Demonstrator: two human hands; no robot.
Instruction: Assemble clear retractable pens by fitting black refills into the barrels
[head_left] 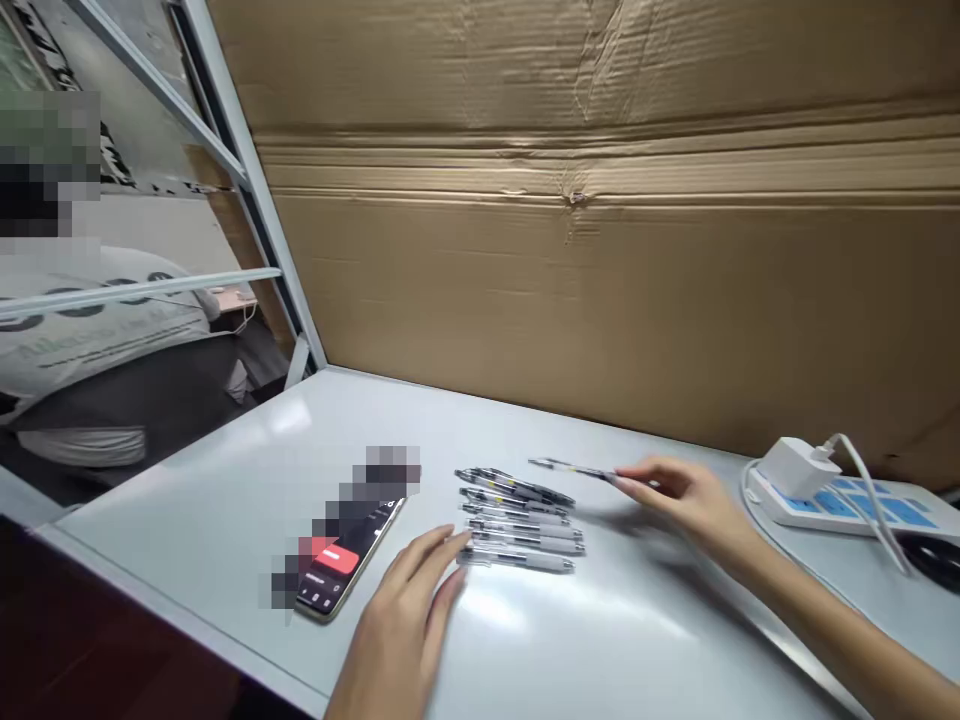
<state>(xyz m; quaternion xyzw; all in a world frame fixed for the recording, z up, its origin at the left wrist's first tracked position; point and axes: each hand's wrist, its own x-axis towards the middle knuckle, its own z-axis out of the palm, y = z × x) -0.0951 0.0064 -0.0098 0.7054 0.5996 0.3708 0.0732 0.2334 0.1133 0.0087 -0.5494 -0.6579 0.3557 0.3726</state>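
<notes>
Several clear-barrelled pens (517,520) lie side by side in a row on the pale table (225,500). My left hand (405,620) rests flat on the table with its fingers stretched out, the fingertips touching the left end of the nearest pen. My right hand (686,495) is to the right of the row and pinches the end of one separate pen (574,468), which points left just above the far end of the row.
A phone (345,560) with a lit screen lies left of the pens. A white power strip (847,495) with a charger (799,465) and cable sits at the right edge. A cardboard wall (600,250) backs the table. Another person sits beyond the shelf frame (247,190) at left.
</notes>
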